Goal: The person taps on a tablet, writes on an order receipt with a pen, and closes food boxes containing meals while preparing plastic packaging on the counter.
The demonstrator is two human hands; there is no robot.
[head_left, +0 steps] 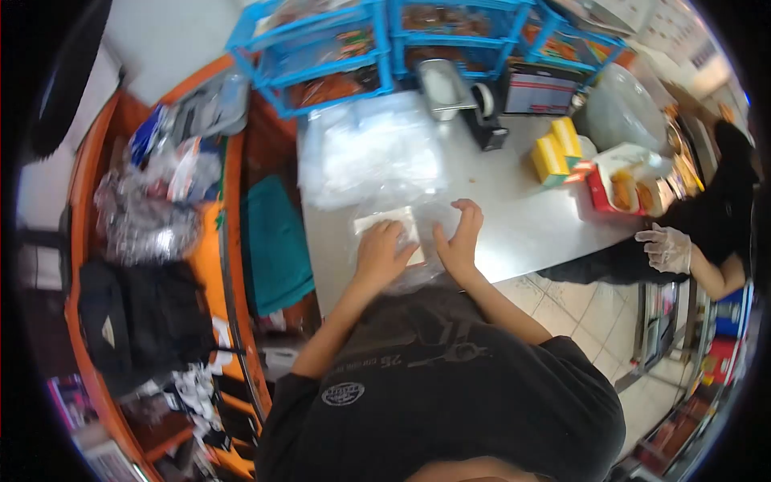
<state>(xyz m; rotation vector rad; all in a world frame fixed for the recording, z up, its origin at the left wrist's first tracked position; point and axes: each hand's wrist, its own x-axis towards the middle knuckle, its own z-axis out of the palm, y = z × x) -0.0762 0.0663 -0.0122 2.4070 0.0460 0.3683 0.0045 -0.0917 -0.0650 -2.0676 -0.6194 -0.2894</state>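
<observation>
My left hand (381,255) lies over a flat cream-coloured piece (404,215) inside or under a clear plastic bag (430,217) at the near edge of the metal table. Its fingers are stretched over the piece, thumb apart. Just to the right, my right hand (459,249) is raised a little with thumb and fingers spread. It is beside the clear bag; whether it touches the film I cannot tell. Beyond both hands lies a stack of clear plastic bags (373,149).
Blue tiered baskets (321,76) line the back of the metal table (514,241). A metal container (444,92), a tape dispenser (484,120), yellow boxes (554,157) and a red-and-white box (614,193) stand there. A co-worker's gloved hand (666,247) is at right. Orange shelving (233,241) flanks the left.
</observation>
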